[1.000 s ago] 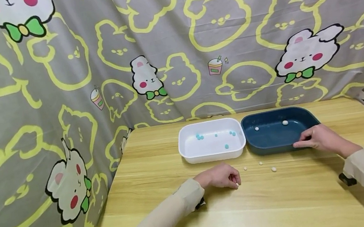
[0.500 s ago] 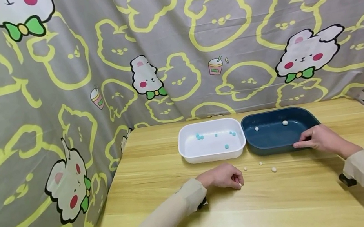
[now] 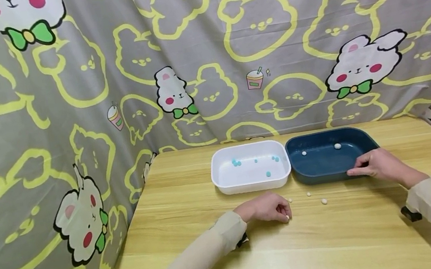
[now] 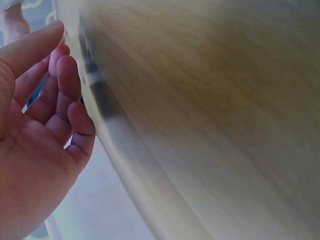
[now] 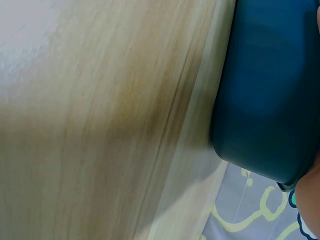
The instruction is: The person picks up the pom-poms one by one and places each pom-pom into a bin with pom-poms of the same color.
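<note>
My left hand [image 3: 268,208] is low over the table, its thumb and fingertips pinching a small white ball [image 3: 288,217]. In the left wrist view the left hand [image 4: 45,115] has its fingers bent toward the thumb. Three more white balls lie on the wood near it, the largest white ball [image 3: 324,201] to the right. At the near right corner of a dark blue tray [image 3: 320,179], my right hand [image 3: 381,165] grips the rim. Inside that tray are a larger white ball [image 3: 337,146] and a smaller one [image 3: 304,153]. The right wrist view shows the tray's outer wall [image 5: 265,100].
A white tray [image 3: 253,187] stands against the blue one's left side, with several small turquoise balls [image 3: 268,174] in it. The wooden table [image 3: 302,252] ends at a grey patterned curtain [image 3: 213,120] behind and on the left.
My left hand has slid slightly right along the table with the small white ball at its fingertips. The right hand stays on the blue tray's rim.
</note>
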Motion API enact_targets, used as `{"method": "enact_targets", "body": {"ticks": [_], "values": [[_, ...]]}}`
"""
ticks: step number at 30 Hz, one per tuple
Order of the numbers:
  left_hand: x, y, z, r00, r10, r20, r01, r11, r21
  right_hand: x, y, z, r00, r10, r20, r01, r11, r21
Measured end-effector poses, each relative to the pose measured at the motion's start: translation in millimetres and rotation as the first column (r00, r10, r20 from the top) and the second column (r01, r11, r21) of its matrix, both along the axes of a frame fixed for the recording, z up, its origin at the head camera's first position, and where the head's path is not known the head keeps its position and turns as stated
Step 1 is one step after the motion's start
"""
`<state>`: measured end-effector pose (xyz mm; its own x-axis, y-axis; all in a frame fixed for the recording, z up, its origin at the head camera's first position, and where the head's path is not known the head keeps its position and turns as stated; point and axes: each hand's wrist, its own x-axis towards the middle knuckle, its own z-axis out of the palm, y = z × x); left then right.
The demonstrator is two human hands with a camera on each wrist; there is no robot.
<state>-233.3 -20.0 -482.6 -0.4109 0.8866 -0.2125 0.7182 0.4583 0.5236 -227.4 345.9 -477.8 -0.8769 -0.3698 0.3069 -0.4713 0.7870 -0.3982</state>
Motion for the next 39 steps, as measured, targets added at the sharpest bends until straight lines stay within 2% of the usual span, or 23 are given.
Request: {"method": "enact_targets", "body": {"ticks": [24,31,36,39], "values": [[-0.2,1.5,7.3,0.999,0.023,0.024,-0.024,0.999,0.043,0.5,-0.9,1.1,1.000,-0.006,0.011,0.006,1.000,0.006],[-0.4,2.0,8.7,0.996,0.048,0.072,-0.053,0.996,0.068,0.5,0.5,-0.5,0.999,-0.008,0.040,0.007,1.000,0.010],[-0.6,4.0,17.5,0.990,0.091,0.111,-0.101,0.991,0.091,0.7,0.5,-0.4,0.998,-0.016,0.059,0.016,1.000,0.002],[-2.5,6.0,25.2,0.989,0.112,0.092,-0.122,0.986,0.117,0.7,-0.1,0.2,0.998,-0.017,0.059,0.017,1.000,0.001]]}}
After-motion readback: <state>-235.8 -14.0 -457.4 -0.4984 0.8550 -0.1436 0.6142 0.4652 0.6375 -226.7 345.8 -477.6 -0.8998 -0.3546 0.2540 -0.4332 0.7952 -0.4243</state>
